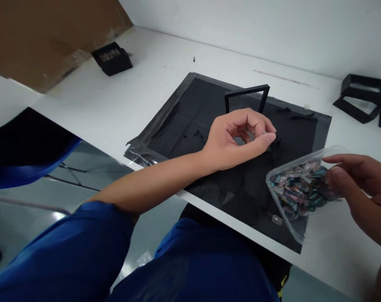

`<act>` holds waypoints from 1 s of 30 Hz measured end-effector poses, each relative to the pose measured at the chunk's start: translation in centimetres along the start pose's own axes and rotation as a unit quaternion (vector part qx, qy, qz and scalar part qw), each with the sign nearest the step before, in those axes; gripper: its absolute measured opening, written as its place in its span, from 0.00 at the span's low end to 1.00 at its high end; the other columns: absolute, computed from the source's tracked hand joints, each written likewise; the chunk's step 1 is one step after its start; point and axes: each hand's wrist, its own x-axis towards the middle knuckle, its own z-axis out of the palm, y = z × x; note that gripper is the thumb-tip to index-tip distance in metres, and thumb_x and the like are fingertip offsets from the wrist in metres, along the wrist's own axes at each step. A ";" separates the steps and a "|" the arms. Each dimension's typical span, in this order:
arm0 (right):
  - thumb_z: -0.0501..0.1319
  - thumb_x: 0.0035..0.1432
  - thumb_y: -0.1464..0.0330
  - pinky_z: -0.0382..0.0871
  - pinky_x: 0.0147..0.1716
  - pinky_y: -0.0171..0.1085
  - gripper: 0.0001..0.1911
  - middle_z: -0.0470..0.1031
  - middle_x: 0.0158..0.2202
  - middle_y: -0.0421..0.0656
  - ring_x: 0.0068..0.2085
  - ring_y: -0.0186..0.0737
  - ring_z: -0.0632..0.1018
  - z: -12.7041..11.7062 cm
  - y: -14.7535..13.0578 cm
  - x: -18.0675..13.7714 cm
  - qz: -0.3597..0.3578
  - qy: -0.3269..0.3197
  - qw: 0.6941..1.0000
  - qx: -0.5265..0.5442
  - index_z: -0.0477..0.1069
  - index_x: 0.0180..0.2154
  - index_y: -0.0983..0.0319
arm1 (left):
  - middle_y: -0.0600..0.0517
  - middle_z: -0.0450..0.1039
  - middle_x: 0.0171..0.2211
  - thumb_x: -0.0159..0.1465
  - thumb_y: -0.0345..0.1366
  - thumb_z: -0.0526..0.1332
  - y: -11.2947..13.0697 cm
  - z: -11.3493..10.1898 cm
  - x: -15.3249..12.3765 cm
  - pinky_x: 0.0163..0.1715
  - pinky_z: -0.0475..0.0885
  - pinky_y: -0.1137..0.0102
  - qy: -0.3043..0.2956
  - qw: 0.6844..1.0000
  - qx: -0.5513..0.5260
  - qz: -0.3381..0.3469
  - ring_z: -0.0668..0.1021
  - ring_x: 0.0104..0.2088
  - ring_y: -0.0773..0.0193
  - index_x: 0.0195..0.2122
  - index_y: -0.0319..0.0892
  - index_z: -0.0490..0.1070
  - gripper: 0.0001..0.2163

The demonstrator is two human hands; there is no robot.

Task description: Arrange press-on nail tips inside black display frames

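Observation:
My left hand [240,136] hovers over the black mat [177,113], fingers curled and the thumb meeting the fingertips. Something small may sit in that pinch, but I cannot make it out. Just behind it a thin black frame [265,98] stands upright, its lower part hidden by the hand. To the right is a clear plastic box [283,222] filled with small shiny pink, green and clear chips [299,186]. My right hand [363,180] reaches over the box's right side, index finger stretched out and thumb slightly apart, close to the chips. Its other fingers are partly hidden.
More black frames [363,98] lie at the table's right back. A black box-shaped object [112,58] rests near the brown board [52,37] at left. One clear chip [277,219] lies on the mat beside the plastic box. The white table's [240,228] front edge is close to my lap.

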 end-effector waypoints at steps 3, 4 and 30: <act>0.61 0.59 0.48 0.68 0.19 0.29 0.23 0.79 0.34 0.41 0.30 0.37 0.79 -0.1 0.3 -0.1 -0.009 0.014 0.999 -0.033 0.76 0.51 0.51 | 0.53 0.79 0.33 0.62 0.48 0.68 -0.1 -0.4 0.1 0.23 0.69 0.76 -0.010 1.000 0.016 -0.015 0.75 0.25 0.75 0.31 0.40 0.70 0.16; 0.61 0.59 0.47 0.68 0.19 0.29 0.24 0.78 0.34 0.40 0.30 0.36 0.79 -0.1 0.4 -0.1 -0.017 0.015 0.999 -0.047 0.75 0.52 0.51 | 0.53 0.79 0.32 0.61 0.48 0.68 -0.2 -0.7 0.3 0.22 0.68 0.76 -0.022 0.999 0.020 -0.017 0.74 0.24 0.75 0.32 0.40 0.72 0.15; 0.56 0.60 0.42 0.67 0.21 0.33 0.25 0.78 0.32 0.37 0.24 0.35 0.76 -0.3 1.8 0.1 -0.064 -0.030 0.986 -0.148 0.74 0.52 0.46 | 0.52 0.77 0.48 0.68 0.44 0.60 -2.7 -5.2 3.0 0.31 0.62 0.75 -0.311 0.857 0.410 0.030 0.79 0.39 0.68 0.48 0.50 0.79 0.12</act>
